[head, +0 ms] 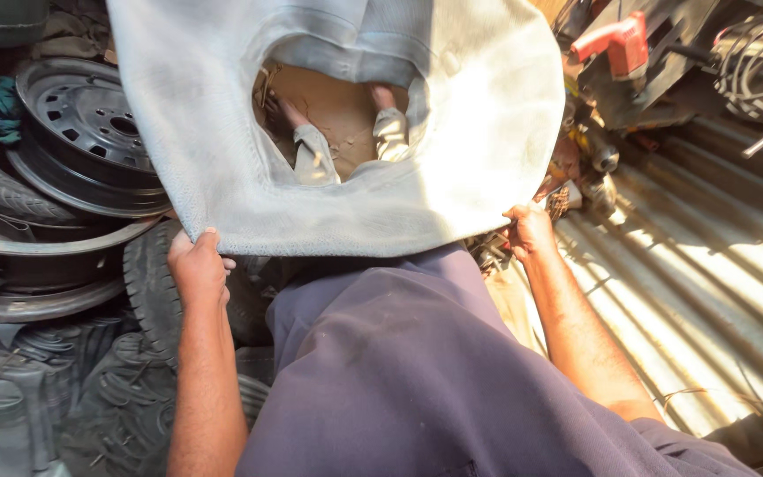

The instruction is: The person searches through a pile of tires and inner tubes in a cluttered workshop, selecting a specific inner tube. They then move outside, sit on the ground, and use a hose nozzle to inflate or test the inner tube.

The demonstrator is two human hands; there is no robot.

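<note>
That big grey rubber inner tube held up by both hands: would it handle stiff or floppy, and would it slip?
The grey inner tube probably handles floppy: it hangs flattened like a sheet. It seems light for its size, since the left hand and right hand pinch only its lower edge. Its matte, dusty surface likely grips rather than slips.

both hands grip the near edge of a large pale grey rubber inner tube (346, 203), left hand (198, 269) at its left corner, right hand (529, 231) at its right; a black steel wheel rim (90, 132) lies far left.
</note>
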